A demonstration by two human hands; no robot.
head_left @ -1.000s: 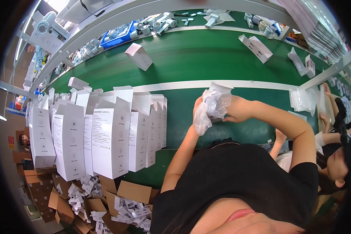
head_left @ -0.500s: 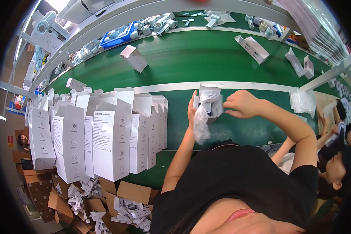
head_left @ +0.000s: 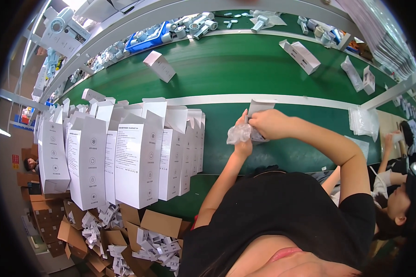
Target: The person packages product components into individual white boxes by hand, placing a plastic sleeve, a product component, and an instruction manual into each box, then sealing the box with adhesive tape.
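Note:
Over the green work surface, my left hand (head_left: 243, 147) is closed around a small white carton from its left and near side. The carton's open flap (head_left: 262, 105) stands up at the far end. Bunched clear plastic wrap (head_left: 239, 134) bulges out over my left fingers. My right hand (head_left: 273, 123) lies across the carton's opening, its fingers bent and closed at the wrap. What those fingertips pinch, if anything, is hidden. The wrapped thing inside the carton is covered by my right hand.
Tall white boxes (head_left: 138, 161) with raised flaps crowd the left. Brown cartons (head_left: 162, 224) of small white boxes sit below them. Across the green belt (head_left: 226, 64) lie a white box (head_left: 159, 66), an open carton (head_left: 300, 57) and a wrapped item (head_left: 352, 74). Plastic bags (head_left: 364, 122) lie right; a co-worker sits there.
My right hand has moved left, from beside the carton onto its opening. The wrap that hung toward me is now bunched up by my left hand. The view has shifted slightly.

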